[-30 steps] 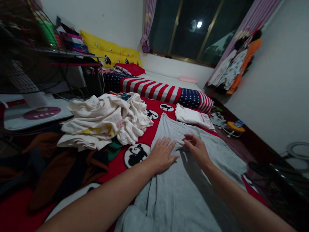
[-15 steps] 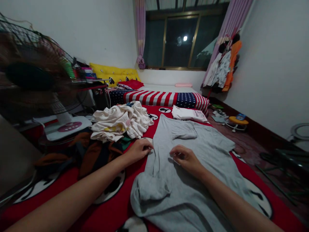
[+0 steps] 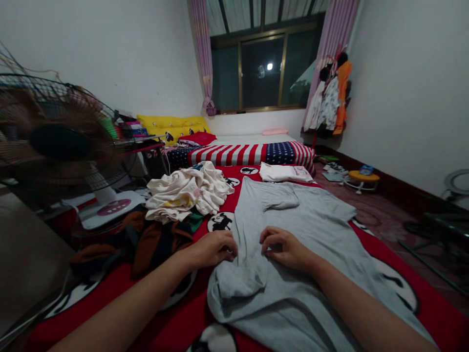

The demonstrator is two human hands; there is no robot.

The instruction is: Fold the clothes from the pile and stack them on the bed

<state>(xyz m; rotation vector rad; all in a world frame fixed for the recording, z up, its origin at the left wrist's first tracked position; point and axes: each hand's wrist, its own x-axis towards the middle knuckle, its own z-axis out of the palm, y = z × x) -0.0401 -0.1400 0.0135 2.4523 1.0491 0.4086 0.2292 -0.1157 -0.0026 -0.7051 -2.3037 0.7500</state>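
Note:
A light grey T-shirt (image 3: pixel 304 215) lies spread on the red blanket, its left side folded inward and the near sleeve (image 3: pixel 240 281) bunched. At the shirt's left edge is my left hand (image 3: pixel 216 248), fingers loosely curled and no cloth visibly gripped. My right hand (image 3: pixel 284 248) hovers low over the middle of the shirt, with a gap showing between its bent fingers and thumb. Beyond my left hand rises a crumpled heap of cream clothes (image 3: pixel 186 190). A folded white garment (image 3: pixel 286 172) rests past the shirt's far end.
The red blanket (image 3: pixel 124 313) has black-and-white round prints. Dark blue and brown clothing (image 3: pixel 157 247) lies at left, near a running fan (image 3: pixel 60 142). A bed with a striped, starred cover (image 3: pixel 227 154) stands at the back. On the right floor is a yellow stool (image 3: pixel 364 176).
Both hands have moved toward me along the shirt, the left one more, toward the bunched sleeve. The shirt's folds look much the same. The camera view has tilted up and turned slightly.

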